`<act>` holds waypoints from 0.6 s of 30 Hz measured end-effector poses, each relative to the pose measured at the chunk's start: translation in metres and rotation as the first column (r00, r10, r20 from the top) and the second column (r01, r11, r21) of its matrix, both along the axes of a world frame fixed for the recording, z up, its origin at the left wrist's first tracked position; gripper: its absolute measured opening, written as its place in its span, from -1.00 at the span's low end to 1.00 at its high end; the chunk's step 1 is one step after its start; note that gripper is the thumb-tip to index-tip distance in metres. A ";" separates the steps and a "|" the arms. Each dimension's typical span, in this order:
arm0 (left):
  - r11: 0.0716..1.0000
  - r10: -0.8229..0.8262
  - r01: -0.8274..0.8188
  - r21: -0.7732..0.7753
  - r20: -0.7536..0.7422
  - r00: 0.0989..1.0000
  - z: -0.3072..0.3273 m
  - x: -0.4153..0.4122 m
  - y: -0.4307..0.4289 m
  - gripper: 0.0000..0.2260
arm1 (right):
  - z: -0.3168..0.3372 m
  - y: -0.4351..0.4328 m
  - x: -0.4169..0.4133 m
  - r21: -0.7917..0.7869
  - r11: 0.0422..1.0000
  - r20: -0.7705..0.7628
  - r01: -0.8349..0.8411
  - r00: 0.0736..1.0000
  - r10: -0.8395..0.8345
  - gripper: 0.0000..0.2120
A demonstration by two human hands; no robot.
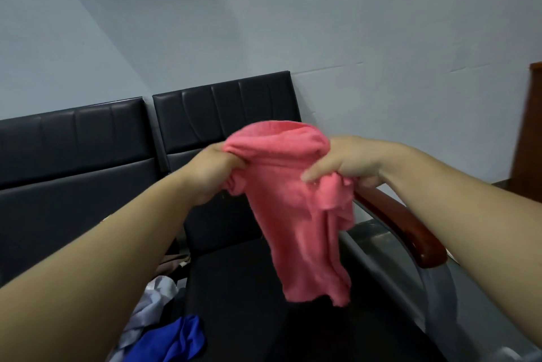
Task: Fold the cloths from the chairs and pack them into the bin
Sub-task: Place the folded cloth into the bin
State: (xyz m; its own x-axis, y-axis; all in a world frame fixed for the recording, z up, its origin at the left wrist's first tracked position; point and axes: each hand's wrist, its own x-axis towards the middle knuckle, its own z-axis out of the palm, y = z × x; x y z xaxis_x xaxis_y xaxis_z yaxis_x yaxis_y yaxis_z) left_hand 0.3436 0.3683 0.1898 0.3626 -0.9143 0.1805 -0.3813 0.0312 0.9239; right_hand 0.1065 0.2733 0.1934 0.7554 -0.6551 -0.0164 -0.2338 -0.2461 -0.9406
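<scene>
**Pale wall, black chairs: pink cloth lifted for its first fold**

Blue-grey wall [352, 24] backs a row of black padded chairs [73, 141]. On the seat at lower left lie a white cloth [155, 300] and a blue cloth [176, 341], unfolded. The left hand [211, 174] curls its fingers round one bunched top corner of the pink cloth [299, 215], which hangs in the air over the right seat. The right hand [349, 162] pinches the other side, forefinger stretched along it, above the wooden armrest [404, 232]. Best to draw the corners apart and shake the cloth flat before folding. No bin shows.
</scene>
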 end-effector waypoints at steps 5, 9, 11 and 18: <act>0.984 -0.174 0.159 -0.085 -0.215 0.961 -0.004 -0.003 -0.001 -0.82 | -0.012 -0.023 0.009 -0.477 0.879 -0.461 -0.014 0.855 -0.236 -0.89; 0.972 -0.167 0.053 0.231 0.512 0.843 -0.015 0.013 0.000 -0.82 | -0.024 -0.040 0.009 -0.168 0.981 -0.137 0.098 0.983 -0.122 -0.86; 0.962 -0.148 -0.046 0.270 0.652 0.744 -0.020 0.023 -0.006 -0.86 | -0.033 -0.043 0.011 -0.114 0.993 -0.076 -0.003 0.997 -0.006 -0.94; 0.972 -0.063 -0.154 0.177 0.831 0.553 -0.031 0.037 -0.039 -0.91 | -0.056 -0.085 0.044 -0.634 0.772 -0.442 -0.054 0.844 -0.303 -0.80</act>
